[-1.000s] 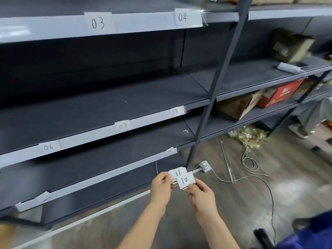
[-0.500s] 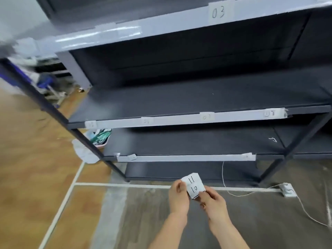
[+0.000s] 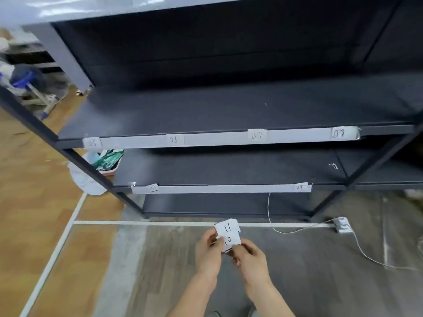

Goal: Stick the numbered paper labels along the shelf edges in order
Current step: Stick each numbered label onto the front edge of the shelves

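Low in the centre, both hands hold two white paper labels. My left hand (image 3: 208, 252) pinches the upper label, marked 11 (image 3: 227, 228). My right hand (image 3: 250, 256) pinches the lower label, marked 10 (image 3: 230, 241). They are above the floor in front of a dark shelf rack. The middle shelf edge (image 3: 217, 138) carries labels 05 (image 3: 92, 143), 06 (image 3: 173, 140), 07 (image 3: 256, 135) and 08 (image 3: 338, 133). The lower shelf edge (image 3: 229, 189) carries label 09 (image 3: 299, 187) at its right and another label (image 3: 154, 187) near its left end.
A dark rack post (image 3: 68, 156) slants down at the left. A white bag (image 3: 84, 179) and a pink basket (image 3: 109, 161) sit behind it. A white power strip (image 3: 342, 224) with a cable (image 3: 370, 257) lies on the floor at the right.
The view has swung left and down along the rack, so the 03 and 04 labels have left the frame. Both hands still hold the 10 and 11 labels, now slightly more spread apart.
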